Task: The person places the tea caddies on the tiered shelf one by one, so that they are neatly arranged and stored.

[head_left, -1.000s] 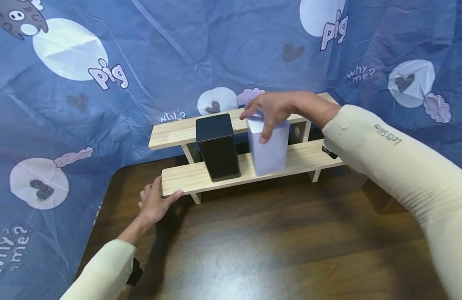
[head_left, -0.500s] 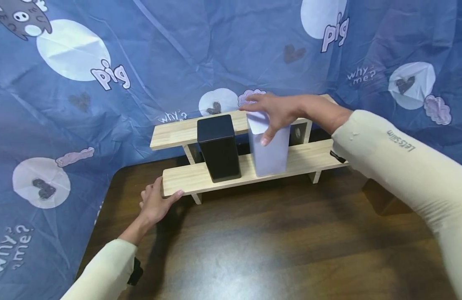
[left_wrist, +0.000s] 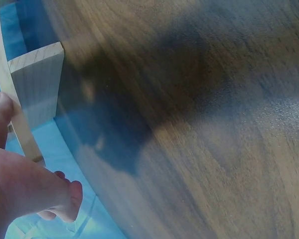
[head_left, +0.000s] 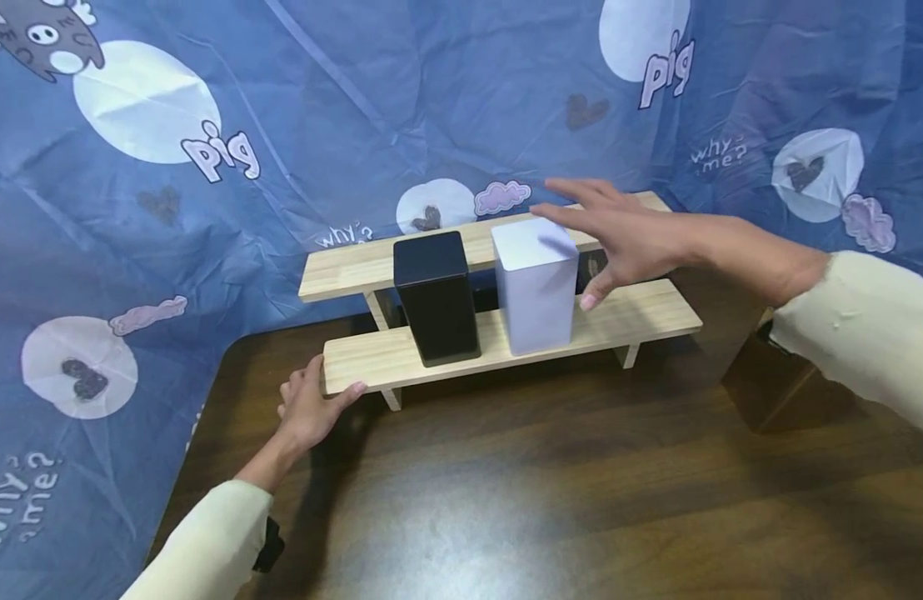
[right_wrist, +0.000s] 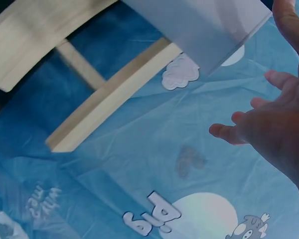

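Observation:
A two-tier wooden shelf [head_left: 364, 360] stands on a dark wood table. On its lower board a black box [head_left: 439, 304] and a white box [head_left: 538, 300] stand upright side by side, a small gap between them. My left hand [head_left: 309, 408] grips the left end of the lower board. The thumb [left_wrist: 4, 104] lies against the board's front edge in the left wrist view. Just right of the white box, my right hand [head_left: 637, 237] is held in the air, fingers spread and nothing in them. The right wrist view shows the white box [right_wrist: 204, 30] apart from the fingers.
A brown box [head_left: 776, 383] stands on the table [head_left: 506, 475] right of the shelf, partly behind my right sleeve. A blue printed cloth [head_left: 341, 117] hangs close behind the shelf. The table's left edge lies near my left arm.
My right hand has let go of the white box's top and drawn back to the right. Both boxes stand where they were. The left hand stays on the board's end.

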`<state>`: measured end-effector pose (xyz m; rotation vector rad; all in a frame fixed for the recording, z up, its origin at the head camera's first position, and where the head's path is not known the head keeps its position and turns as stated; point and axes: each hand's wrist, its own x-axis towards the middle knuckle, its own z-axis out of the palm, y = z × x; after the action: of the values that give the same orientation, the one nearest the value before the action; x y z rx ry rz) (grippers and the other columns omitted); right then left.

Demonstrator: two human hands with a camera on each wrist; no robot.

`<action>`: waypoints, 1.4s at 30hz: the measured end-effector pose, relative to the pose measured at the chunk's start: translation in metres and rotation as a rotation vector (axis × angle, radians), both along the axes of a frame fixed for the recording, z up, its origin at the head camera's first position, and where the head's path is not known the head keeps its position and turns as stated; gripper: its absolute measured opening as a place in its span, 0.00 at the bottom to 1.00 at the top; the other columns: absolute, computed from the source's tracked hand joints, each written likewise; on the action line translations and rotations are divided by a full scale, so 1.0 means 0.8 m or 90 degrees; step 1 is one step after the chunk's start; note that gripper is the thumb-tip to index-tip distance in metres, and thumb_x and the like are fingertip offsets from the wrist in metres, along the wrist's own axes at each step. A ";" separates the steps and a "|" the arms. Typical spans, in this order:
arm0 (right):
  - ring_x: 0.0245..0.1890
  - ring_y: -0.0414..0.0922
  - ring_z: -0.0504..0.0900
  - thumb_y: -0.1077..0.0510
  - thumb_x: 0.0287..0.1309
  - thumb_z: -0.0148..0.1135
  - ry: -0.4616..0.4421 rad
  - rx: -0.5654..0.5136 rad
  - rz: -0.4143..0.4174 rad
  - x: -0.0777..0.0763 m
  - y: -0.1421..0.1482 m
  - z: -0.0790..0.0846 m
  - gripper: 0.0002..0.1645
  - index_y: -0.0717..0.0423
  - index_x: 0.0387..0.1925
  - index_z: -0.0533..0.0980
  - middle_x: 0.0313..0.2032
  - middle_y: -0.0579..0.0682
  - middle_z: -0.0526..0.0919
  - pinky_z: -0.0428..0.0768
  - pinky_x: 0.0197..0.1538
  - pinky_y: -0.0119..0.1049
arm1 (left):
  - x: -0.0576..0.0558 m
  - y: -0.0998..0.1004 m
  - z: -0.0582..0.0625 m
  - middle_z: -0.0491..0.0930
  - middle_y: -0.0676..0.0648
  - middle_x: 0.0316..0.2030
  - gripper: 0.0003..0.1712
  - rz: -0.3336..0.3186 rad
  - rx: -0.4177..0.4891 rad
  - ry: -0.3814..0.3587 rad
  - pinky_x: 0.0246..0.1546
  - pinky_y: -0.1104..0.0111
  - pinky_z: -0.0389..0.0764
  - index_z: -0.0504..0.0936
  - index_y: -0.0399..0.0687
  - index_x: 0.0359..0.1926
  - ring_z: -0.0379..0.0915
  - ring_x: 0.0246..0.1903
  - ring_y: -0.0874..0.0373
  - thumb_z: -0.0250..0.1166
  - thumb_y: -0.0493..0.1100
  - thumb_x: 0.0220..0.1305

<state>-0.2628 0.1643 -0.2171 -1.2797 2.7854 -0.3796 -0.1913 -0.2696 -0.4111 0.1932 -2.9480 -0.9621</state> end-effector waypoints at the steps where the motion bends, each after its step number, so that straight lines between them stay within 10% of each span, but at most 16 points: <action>1: 0.72 0.62 0.39 0.41 0.35 0.80 0.004 -0.005 -0.001 0.003 0.004 -0.002 0.70 0.51 0.75 0.49 0.75 0.58 0.38 0.47 0.63 0.68 | 0.000 0.000 0.000 0.59 0.28 0.60 0.51 0.000 0.000 0.001 0.49 0.44 0.54 0.51 0.44 0.73 0.50 0.57 0.36 0.64 0.63 0.59; 21: 0.70 0.69 0.40 0.36 0.31 0.78 0.009 0.027 -0.092 0.050 0.098 -0.035 0.73 0.45 0.75 0.47 0.74 0.59 0.37 0.48 0.54 0.73 | 0.000 0.000 0.003 0.59 0.28 0.60 0.53 -0.005 -0.010 0.003 0.47 0.45 0.55 0.50 0.44 0.74 0.50 0.57 0.36 0.63 0.66 0.59; 42: 0.61 0.80 0.44 0.52 0.33 0.79 -0.156 0.055 -0.113 0.040 0.255 -0.108 0.70 0.30 0.75 0.46 0.66 0.78 0.47 0.45 0.47 0.79 | 0.002 -0.003 0.001 0.59 0.29 0.60 0.52 -0.007 -0.001 0.004 0.48 0.45 0.54 0.51 0.45 0.73 0.50 0.57 0.36 0.62 0.65 0.59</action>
<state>-0.2311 0.3686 -0.3032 -0.9047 2.6794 -0.3897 -0.1901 -0.2716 -0.4103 0.1739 -2.9465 -0.9601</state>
